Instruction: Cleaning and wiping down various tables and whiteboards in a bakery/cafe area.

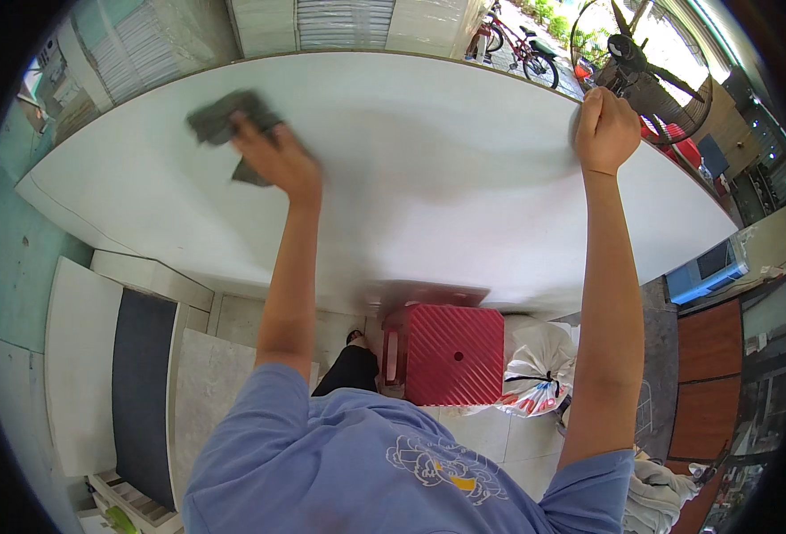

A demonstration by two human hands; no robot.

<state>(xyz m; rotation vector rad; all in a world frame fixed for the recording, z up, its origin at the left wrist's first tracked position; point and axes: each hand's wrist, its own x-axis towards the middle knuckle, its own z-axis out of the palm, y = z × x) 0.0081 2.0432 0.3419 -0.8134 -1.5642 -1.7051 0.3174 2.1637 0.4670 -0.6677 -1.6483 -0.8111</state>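
In front of me a large glossy white panel [446, 220] spans the view, its far edge bowed by the lens. My left hand [283, 160] has a dark grey-green cloth [222, 119] under its fingers, on the left part of the panel. Motion blurs both the cloth and the fingertips. At the far right edge of the panel, my right hand [607, 132] is closed around the rim, its fingertips out of sight behind it.
A red plastic stool [456, 354] stands below the panel, next to a tied white sack [539, 374]. Beyond the far edge are a black fan [639, 63], a bicycle [523, 50] and wrapped packages [346, 23]. A blue-fronted box [708, 272] lies right; a dark-and-white board [142, 394] leans left.
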